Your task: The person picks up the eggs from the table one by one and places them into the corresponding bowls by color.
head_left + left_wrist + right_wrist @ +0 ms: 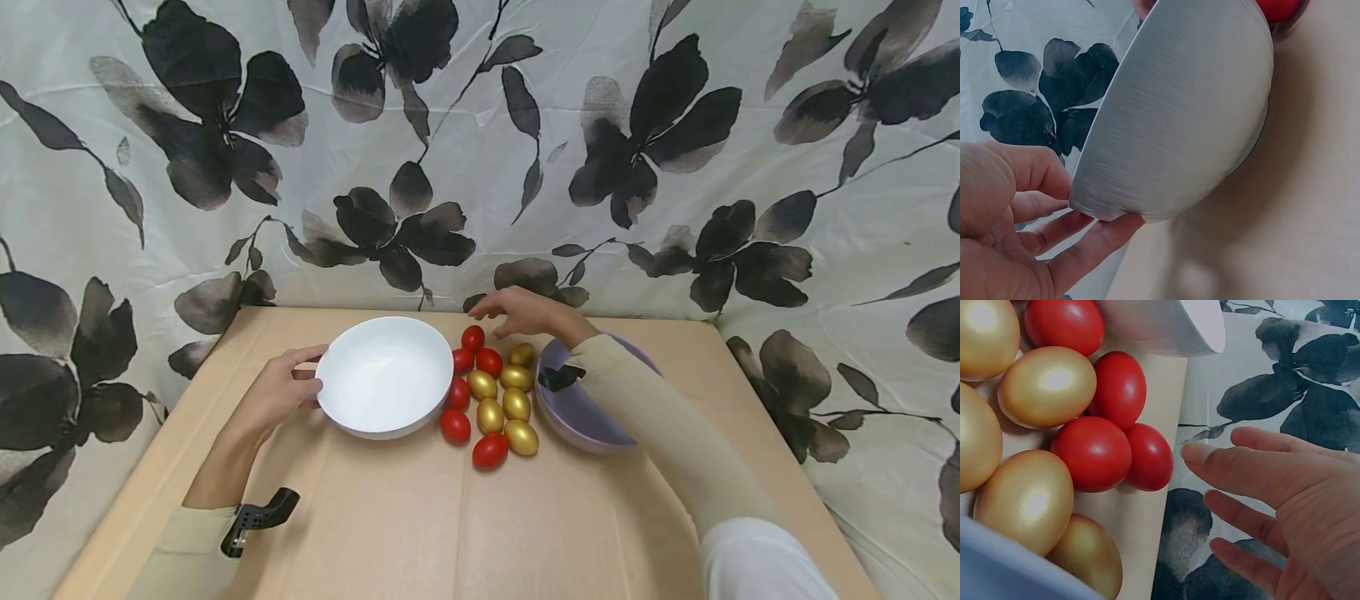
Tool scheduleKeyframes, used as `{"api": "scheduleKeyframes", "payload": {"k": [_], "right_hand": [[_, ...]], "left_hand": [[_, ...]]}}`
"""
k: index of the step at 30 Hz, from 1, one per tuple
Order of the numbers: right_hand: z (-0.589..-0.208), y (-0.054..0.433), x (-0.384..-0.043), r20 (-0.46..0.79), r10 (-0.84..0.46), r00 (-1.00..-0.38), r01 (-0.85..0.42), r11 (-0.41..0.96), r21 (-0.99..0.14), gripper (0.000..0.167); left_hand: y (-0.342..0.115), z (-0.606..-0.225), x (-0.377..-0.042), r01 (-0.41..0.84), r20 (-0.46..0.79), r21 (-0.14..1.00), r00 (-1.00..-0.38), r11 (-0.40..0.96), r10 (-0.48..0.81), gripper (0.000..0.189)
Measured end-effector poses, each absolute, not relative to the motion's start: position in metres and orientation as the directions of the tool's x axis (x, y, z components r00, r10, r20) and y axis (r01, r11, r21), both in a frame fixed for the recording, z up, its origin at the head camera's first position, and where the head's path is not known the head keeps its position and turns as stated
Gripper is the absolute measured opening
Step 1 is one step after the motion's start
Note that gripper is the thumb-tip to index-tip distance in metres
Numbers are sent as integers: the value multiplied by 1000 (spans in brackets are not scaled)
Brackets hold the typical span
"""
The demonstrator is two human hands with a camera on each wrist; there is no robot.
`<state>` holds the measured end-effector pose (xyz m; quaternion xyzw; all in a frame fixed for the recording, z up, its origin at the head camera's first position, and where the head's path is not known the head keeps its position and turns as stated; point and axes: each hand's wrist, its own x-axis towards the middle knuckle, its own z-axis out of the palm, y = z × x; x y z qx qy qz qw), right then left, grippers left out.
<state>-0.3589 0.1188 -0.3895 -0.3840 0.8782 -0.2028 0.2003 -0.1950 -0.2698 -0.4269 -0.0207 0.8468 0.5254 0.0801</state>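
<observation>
A white bowl [386, 375] is on the left of the table, its inside bare. My left hand [279, 392] holds its left rim; in the left wrist view the thumb is at the edge and the fingers [1094, 250] are against the outer wall. Right of the bowl lie several red eggs [455, 426] and several gold eggs [516, 404], bunched together. My right hand [525, 312] hovers at the far end of the bunch, near a red egg [1149, 456], fingers spread and holding nothing. A purple bowl [585, 425] stands right of the eggs, partly hidden by my right forearm.
The light wooden table [450, 525] ends just behind the bowls and eggs. A white cloth [510, 167] with dark flowers hangs behind it and along its sides. A black wrist strap [258, 521] is on my left sleeve.
</observation>
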Motion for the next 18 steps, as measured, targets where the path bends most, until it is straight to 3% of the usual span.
{"api": "scheduleKeyframes", "payload": {"k": [9, 18], "right_hand": [[-403, 110, -371, -233, -759, -607, -580, 624, -524, 51], [-412, 98, -376, -270, -716, -643, -557, 680, -477, 48]], "left_hand": [[-271, -427, -195, -125, -163, 887, -985, 445, 49, 65], [-273, -429, -196, -125, -161, 889, -986, 440, 47, 66]]}}
